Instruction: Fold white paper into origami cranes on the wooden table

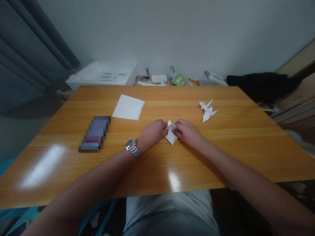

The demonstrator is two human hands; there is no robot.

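Note:
Between my hands, on the wooden table [157,170], lies a small folded piece of white paper [171,137] with punched holes along its edges. My left hand [155,129], with a metal watch [133,148] at the wrist, pinches its left side with bent fingers. On the paper's right side, my right hand [188,131] grips with thumb and fingers. The fingertips hide part of the folds. Farther right sit white folded paper cranes [208,113], close together. A flat white sheet [128,107] with a perforated edge rests beyond my left hand.
A phone [95,133], its screen blurred out, lies at the left of the table. Past the far edge are a white plastic tray [103,70], a green booklet [182,80] and a dark cloth [261,87]. A grey curtain [29,49] hangs at the left.

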